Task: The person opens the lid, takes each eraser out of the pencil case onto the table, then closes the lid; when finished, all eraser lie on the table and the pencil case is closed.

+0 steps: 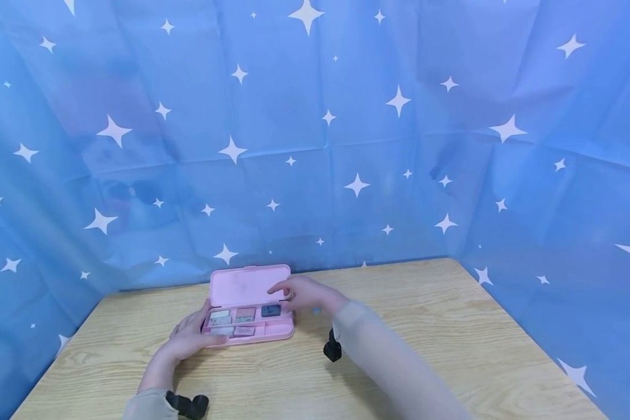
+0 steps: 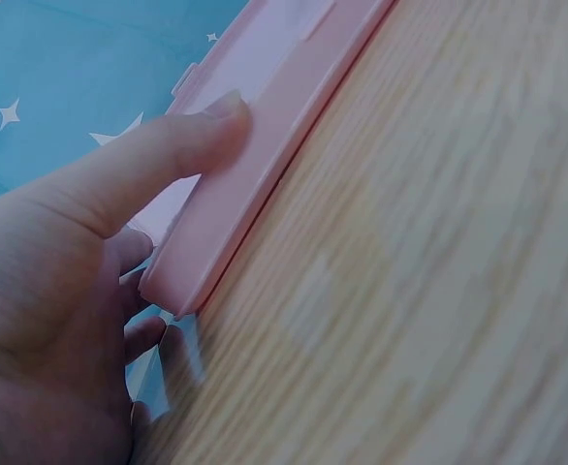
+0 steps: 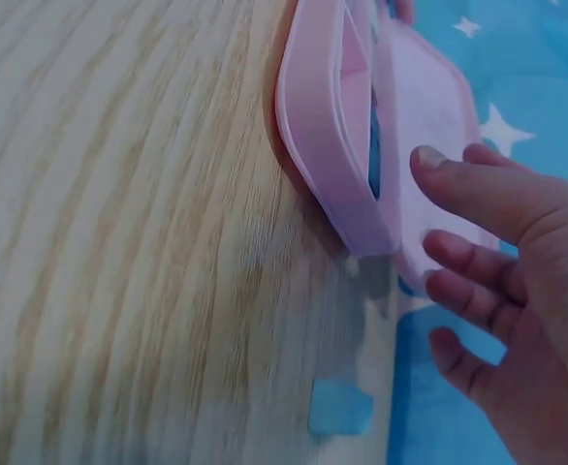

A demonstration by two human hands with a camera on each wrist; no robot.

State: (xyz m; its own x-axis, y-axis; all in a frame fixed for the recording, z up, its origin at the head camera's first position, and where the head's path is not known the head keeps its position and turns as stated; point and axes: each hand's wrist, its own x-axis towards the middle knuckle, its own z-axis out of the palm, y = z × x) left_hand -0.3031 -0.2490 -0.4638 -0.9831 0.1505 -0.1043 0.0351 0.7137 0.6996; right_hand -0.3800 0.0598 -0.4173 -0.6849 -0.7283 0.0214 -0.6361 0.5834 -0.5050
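Observation:
A pink pencil case (image 1: 279, 331) lies on the table with its lid (image 1: 249, 284) raised at the back. Several small eraser-like blocks (image 1: 244, 331), whitish, greyish and pink, sit in its left and middle part. A dark blue block (image 1: 270, 310) lies in the rear compartment towards the right. My left hand (image 1: 188, 336) holds the case's left end, the thumb over its front wall and the fingers around the side. Over the right end hovers my right hand (image 1: 307, 293), its fingers loosely spread and holding nothing, as the right wrist view (image 3: 546, 262) shows.
On the wooden table (image 1: 425, 326), a small light-blue piece (image 3: 340, 407) lies just right of the case. A blue curtain (image 1: 315, 146) with white stars hangs behind the table and along its sides. Black straps with devices (image 1: 189, 405) are on both wrists.

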